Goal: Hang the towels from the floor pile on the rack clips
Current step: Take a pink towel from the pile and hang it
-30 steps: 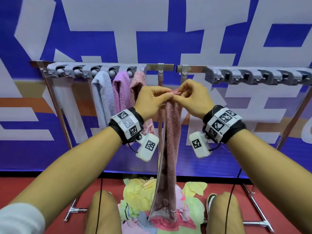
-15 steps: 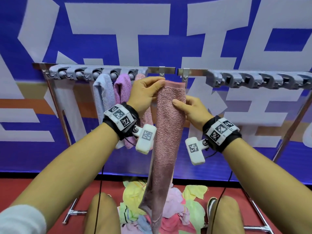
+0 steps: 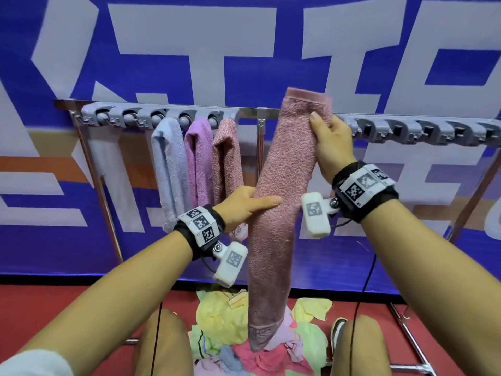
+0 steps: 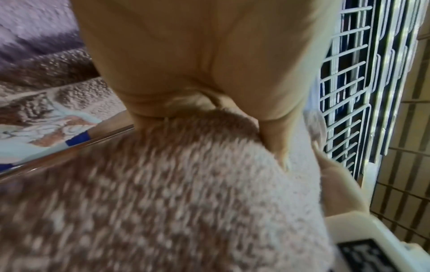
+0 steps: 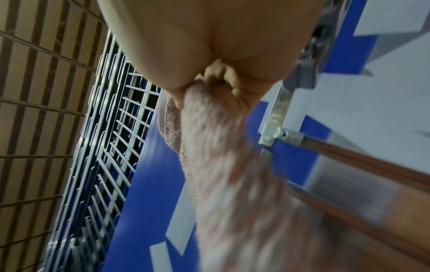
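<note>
Holding the pink towel (image 3: 282, 185) upright before the rack clips (image 3: 423, 131), my right hand (image 3: 332, 142) clamped near its top, left hand (image 3: 244, 207) thumb-flat mid-length, I risk it slipping, since terry bunches.

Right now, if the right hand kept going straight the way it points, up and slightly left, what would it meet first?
Probably nothing solid. The right hand grips the pink towel near its top, in front of the rack bar; above that only the blue banner shows, though depth is unclear.
</note>
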A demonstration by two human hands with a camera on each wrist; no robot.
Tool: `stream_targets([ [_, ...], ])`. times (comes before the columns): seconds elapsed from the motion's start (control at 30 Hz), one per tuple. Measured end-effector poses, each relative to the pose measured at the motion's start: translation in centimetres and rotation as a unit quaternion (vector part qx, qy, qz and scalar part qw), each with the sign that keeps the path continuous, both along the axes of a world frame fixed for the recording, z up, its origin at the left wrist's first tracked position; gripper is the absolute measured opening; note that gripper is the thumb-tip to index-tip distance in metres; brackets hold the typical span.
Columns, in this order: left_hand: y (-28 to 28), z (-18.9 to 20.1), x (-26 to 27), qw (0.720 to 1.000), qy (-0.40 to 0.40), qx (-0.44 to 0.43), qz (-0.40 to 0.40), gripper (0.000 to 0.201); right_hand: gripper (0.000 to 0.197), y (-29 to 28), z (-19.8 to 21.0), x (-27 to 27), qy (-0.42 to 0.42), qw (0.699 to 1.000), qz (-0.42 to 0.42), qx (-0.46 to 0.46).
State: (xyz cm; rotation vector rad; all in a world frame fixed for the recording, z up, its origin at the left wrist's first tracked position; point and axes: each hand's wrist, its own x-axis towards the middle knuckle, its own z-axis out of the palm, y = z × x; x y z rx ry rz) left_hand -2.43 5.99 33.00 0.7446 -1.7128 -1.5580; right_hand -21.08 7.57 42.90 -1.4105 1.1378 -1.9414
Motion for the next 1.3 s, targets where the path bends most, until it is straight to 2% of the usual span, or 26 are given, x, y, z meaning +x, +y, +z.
stream_targets([
  [0.17,-0.9,-0.2,1.4,1.000,0.024,0.012,-0.008,0.012,0.027,-0.3,-0.4,-3.8,-0.007,0.992,-0.122,0.029],
  [0.23,-1.1,0.4,1.6,1.000,0.013,-0.013,0.000,0.020,0.030,-0.8,-1.4,-5.0,0.016,0.977,-0.190,0.090],
  [0.3,-1.2,1.4,1.6,0.999,0.010,-0.037,0.015,0.021,0.028,-0.8,-2.3,-5.7,0.114,0.939,-0.260,0.195],
  [0.33,-1.3,1.8,1.5,0.999,0.014,-0.044,0.022,0.020,0.029,-0.4,-2.7,-5.7,0.187,0.911,-0.265,0.256],
  [0.4,-1.7,2.8,1.3,0.997,0.013,-0.068,0.023,0.021,0.031,0.4,-3.5,-4.8,0.338,0.842,-0.229,0.353],
  [0.43,-1.8,3.3,1.0,0.997,0.007,-0.080,0.022,0.021,0.029,0.6,-3.8,-4.0,0.378,0.826,-0.216,0.357],
  [0.47,-1.8,3.8,0.6,0.996,-0.003,-0.092,0.022,0.018,0.027,0.6,-4.1,-3.0,0.387,0.838,-0.202,0.328],
  [0.53,-1.8,4.8,-0.3,0.994,-0.018,-0.106,0.016,0.016,0.021,0.8,-4.3,-0.4,0.340,0.909,-0.119,0.212],
  [0.6,-1.4,5.7,-0.9,0.996,-0.009,-0.090,0.018,0.020,0.016,1.2,-3.7,2.4,0.217,0.965,0.010,0.147],
  [0.63,-1.2,6.1,-1.0,0.997,0.001,-0.075,0.018,0.021,0.017,1.5,-3.5,3.4,0.145,0.973,0.072,0.165],
  [0.7,-1.2,6.5,-0.6,0.998,0.006,-0.051,0.019,0.022,0.024,1.2,-3.6,4.1,0.069,0.963,0.144,0.218],
  [0.77,-1.2,6.4,0.0,0.998,-0.002,-0.058,0.021,0.023,0.024,0.7,-4.0,3.9,0.090,0.956,0.169,0.222],
  [0.9,-1.7,5.3,1.6,0.993,-0.021,-0.094,0.062,0.030,0.025,0.9,-3.9,3.6,0.170,0.956,0.160,0.179],
  [0.97,-1.6,4.6,2.1,0.996,-0.028,-0.075,0.050,0.046,0.029,1.1,-3.6,3.7,0.172,0.956,0.175,0.162],
  [1.0,-1.6,4.3,2.2,0.997,-0.032,-0.059,0.042,0.047,0.030,1.1,-3.6,3.6,0.177,0.955,0.178,0.158],
  [1.03,-1.6,4.1,2.3,0.998,-0.037,-0.043,0.039,0.040,0.031,1.1,-3.6,3.4,0.176,0.956,0.176,0.155],
  [1.07,-1.5,4.0,2.4,0.998,-0.046,-0.030,0.036,0.033,0.032,1.2,-3.4,3.1,0.168,0.958,0.169,0.157],
  [1.13,-1.6,3.5,2.6,0.997,-0.060,-0.010,0.040,0.031,0.032,1.4,-3.0,2.4,0.129,0.970,0.137,0.154],
  [1.23,-1.9,3.0,3.0,0.995,-0.079,-0.032,0.059,0.044,0.029,1.2,-3.0,0.5,0.071,0.985,0.071,0.140],
  [1.3,-1.7,3.5,2.9,0.994,-0.066,-0.065,0.066,0.059,0.030,0.6,-3.6,-0.5,0.101,0.985,0.013,0.143],
])
